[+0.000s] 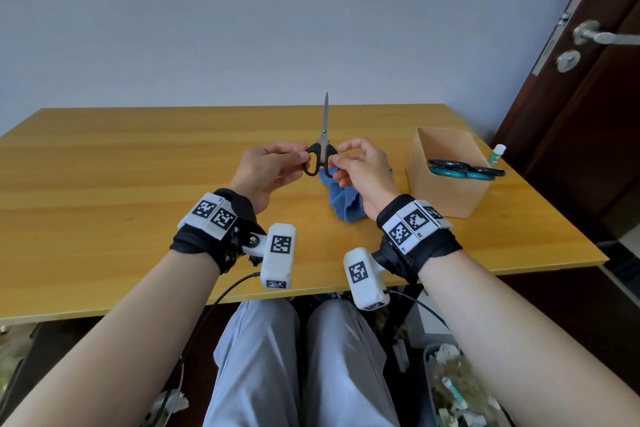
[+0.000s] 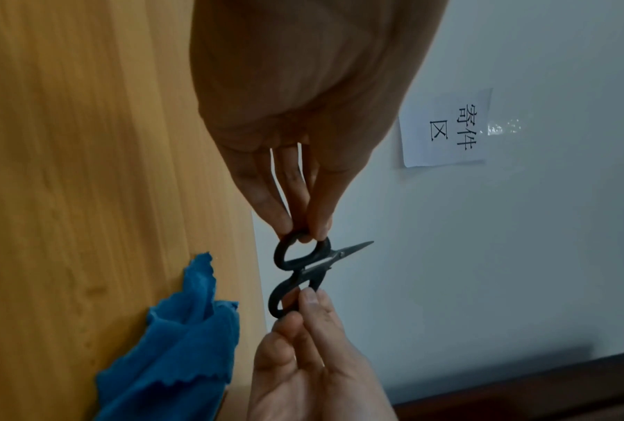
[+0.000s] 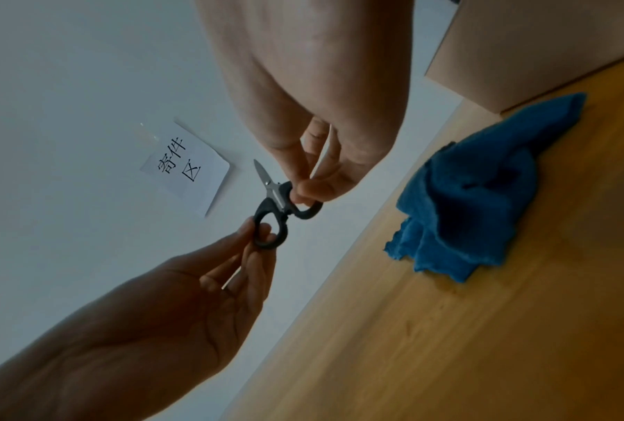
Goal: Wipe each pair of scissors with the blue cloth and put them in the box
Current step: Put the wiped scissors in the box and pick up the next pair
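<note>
Black-handled scissors (image 1: 323, 146) stand upright above the table, blades closed and pointing up. My left hand (image 1: 266, 170) pinches the left handle loop (image 2: 303, 250) between thumb and fingers. My right hand (image 1: 360, 170) pinches the right handle loop (image 3: 304, 209). The blue cloth (image 1: 346, 201) lies crumpled on the table under my right hand, free of both hands; it also shows in the wrist views (image 2: 173, 341) (image 3: 483, 188). The cardboard box (image 1: 446, 184) stands to the right and holds teal-handled scissors (image 1: 464, 170), handles sticking over the rim.
The wooden table (image 1: 121, 184) runs against a pale wall. A glue stick (image 1: 497, 154) stands behind the box. A dark door with a metal handle (image 1: 602, 35) is at the right. A paper note (image 2: 447, 128) is stuck on the wall.
</note>
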Demonstrator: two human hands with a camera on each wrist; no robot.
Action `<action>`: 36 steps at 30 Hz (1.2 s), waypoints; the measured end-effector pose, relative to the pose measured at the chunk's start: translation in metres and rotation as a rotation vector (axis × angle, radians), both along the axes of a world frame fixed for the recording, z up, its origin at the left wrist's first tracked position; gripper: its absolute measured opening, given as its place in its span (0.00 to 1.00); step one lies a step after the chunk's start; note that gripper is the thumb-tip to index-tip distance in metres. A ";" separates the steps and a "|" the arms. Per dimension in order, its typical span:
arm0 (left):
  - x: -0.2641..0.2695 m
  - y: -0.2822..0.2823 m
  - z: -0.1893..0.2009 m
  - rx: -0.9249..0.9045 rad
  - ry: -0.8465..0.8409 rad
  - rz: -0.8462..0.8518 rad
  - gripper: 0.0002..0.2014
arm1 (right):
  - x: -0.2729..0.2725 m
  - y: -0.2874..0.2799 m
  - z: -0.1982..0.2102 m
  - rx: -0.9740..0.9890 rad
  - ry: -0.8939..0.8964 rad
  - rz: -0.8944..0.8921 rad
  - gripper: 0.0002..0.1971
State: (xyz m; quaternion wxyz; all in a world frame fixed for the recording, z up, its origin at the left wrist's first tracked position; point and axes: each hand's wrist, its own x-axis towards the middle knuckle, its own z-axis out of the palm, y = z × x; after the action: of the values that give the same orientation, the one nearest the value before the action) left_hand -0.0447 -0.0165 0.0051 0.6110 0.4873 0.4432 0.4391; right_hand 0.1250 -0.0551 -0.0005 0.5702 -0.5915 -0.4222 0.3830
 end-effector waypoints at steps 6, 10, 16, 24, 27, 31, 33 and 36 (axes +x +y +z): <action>0.052 -0.003 0.023 0.039 -0.031 -0.097 0.07 | 0.042 -0.014 0.033 0.054 -0.144 -0.129 0.08; 0.102 -0.010 0.039 0.040 -0.072 -0.184 0.07 | 0.078 -0.030 0.052 0.067 -0.401 -0.301 0.07; 0.166 -0.023 0.042 -0.009 -0.042 -0.263 0.10 | 0.129 -0.053 0.056 -0.037 -0.685 -0.472 0.05; 0.185 -0.027 0.036 -0.008 0.140 -0.265 0.12 | 0.151 -0.057 0.040 -0.204 -0.762 -0.501 0.08; 0.185 -0.028 0.037 0.020 0.173 -0.291 0.12 | 0.154 -0.054 0.035 -0.231 -0.761 -0.517 0.08; 0.186 -0.029 0.038 0.085 0.233 -0.320 0.12 | 0.157 -0.054 0.030 -0.248 -0.762 -0.528 0.12; 0.186 -0.030 0.038 0.101 0.258 -0.342 0.14 | 0.158 -0.055 0.026 -0.264 -0.768 -0.529 0.16; 0.185 -0.031 0.040 0.110 0.297 -0.379 0.15 | 0.157 -0.056 0.025 -0.275 -0.773 -0.535 0.18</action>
State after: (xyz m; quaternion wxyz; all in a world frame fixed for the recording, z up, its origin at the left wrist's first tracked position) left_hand 0.1404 -0.0478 0.0453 0.5831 0.6535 0.4044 0.2635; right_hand 0.2819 -0.1107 0.0242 0.3665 -0.8480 -0.3818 0.0277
